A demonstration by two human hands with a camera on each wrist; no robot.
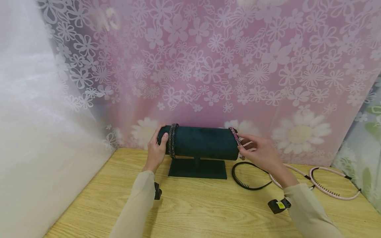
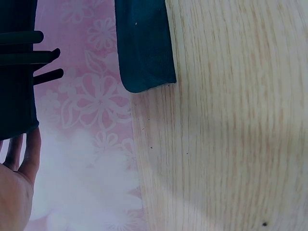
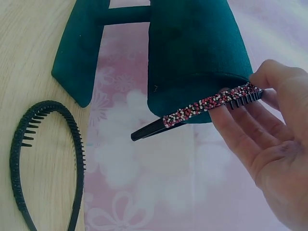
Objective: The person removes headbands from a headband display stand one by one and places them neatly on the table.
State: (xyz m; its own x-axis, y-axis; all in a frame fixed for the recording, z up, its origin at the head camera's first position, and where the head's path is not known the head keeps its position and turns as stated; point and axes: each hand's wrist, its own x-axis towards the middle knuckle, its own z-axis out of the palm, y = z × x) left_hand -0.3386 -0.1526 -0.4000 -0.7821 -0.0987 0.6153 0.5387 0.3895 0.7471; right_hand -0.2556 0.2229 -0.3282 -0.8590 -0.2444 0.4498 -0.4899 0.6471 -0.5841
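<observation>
A dark green velvet headband display stand has a horizontal roll above a flat rectangular base. At the roll's left end my left hand grips it, thumb in front and fingers over the top; the left wrist view shows fingertips at the end's edge. Dark glittery headbands sit round the roll beside that hand. My right hand pinches a headband with pink, white and black beads and inner comb teeth. This headband lies at the roll's right end, its black tip pointing away from my hand.
On the wooden table, a black toothed headband lies right of the stand's base. Pink headbands lie farther right, one partly behind my right forearm. A pink flowered curtain hangs close behind the stand, with a white sheet at left.
</observation>
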